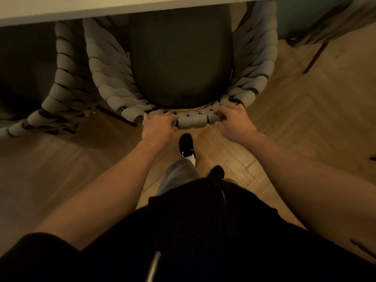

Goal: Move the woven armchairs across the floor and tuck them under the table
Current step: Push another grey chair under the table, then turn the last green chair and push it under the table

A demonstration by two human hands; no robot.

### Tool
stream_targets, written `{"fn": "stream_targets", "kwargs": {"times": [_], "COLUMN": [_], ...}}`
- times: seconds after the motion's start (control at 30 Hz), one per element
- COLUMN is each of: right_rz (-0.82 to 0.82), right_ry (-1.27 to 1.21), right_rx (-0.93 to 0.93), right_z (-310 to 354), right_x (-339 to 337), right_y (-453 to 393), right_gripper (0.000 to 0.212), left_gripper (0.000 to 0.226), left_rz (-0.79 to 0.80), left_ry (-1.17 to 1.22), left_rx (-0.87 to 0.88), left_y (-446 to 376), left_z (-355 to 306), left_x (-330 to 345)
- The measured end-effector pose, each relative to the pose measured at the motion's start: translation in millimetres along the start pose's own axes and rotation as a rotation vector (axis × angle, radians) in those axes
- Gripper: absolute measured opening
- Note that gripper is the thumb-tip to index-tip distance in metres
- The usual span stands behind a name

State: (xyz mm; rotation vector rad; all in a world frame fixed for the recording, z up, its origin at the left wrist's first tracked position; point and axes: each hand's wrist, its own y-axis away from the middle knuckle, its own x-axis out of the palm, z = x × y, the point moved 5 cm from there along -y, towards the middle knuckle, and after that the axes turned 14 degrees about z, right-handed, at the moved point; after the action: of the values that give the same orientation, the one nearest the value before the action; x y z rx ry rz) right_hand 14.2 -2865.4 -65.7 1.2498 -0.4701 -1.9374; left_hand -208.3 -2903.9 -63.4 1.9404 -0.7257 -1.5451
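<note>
Seen from above, looking down past a dark shirt and two bare forearms toward a woven armchair [189,64] at the far middle of the view. Left hand [157,127] wrapped over the top of the padded back rail [192,121], fingers curled round it; right hand [234,120] gripping the same rail just to the right, thumb under and fingers over. A short stretch of bare rail between the two hands. Dark seat cushion [181,58] already partly beneath the pale table edge [101,11] running across the far top; arms of thick grey cord reaching under that edge on both sides. A second armchair [61,78] close on the left, also partly under the table, its side near the first one's left arm but seemingly not touching. Herringbone wood floor [284,119] underneath; one black shoe [186,146] stepped forward, just near of the rail. Thin dark legs of some other furniture at the far right. Likely step: the last push inward. Best done with even pressure from both hands to keep the chair straight, low and steady rather than tipped, sliding slowly to spare the floor. Worth minding: the gap on the left, where a slight turn could knock the neighbouring chair, and the arms' clearance under the tabletop, which cannot be judged from here.
</note>
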Motion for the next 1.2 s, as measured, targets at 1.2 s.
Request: {"fn": "stream_targets", "kwargs": {"times": [1.2], "right_rz": [0.046], "right_ry": [-0.718], "right_rx": [0.538], "right_z": [-339], "right_x": [-88], "right_y": [189], "right_gripper": [0.04], "left_gripper": [0.027], "left_rz": [0.613], "left_ry": [-0.394], "left_rx": [0.348], "left_y": [-141], "left_z": [-408], "left_x": [-42]}}
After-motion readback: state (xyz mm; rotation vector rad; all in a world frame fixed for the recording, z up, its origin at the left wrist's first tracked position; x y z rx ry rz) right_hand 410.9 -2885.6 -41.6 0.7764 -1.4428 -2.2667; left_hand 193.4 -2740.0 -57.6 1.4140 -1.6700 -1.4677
